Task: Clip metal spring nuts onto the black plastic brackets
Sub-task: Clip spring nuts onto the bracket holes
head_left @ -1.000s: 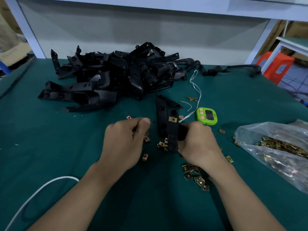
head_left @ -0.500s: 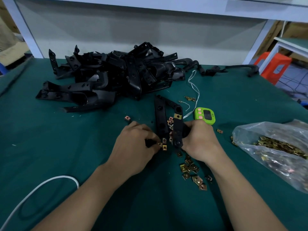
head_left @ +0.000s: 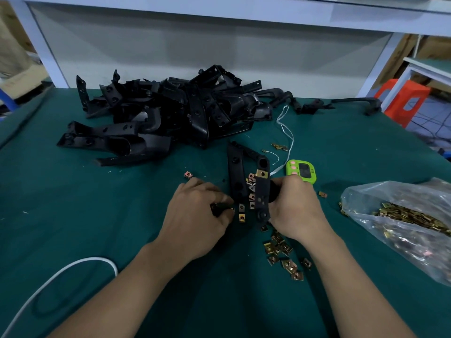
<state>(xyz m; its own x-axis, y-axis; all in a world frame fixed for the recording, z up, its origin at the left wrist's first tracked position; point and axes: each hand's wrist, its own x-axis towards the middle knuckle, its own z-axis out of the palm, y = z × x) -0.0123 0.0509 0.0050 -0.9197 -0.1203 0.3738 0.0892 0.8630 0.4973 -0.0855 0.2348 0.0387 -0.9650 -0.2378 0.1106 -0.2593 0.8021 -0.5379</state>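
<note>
The right hand (head_left: pixel 295 212) grips a black bracket (head_left: pixel 261 191); the left hand (head_left: pixel 197 215), fingers curled, seemingly pinches a spring nut (head_left: pixel 241 208).

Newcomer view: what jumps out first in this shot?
The tangled pile of black brackets at the back of the green table dominates. Front centre, the right hand grips one bracket with a brass-coloured spring nut clipped near its top. At the right edge lies a clear bag of nuts.
</note>
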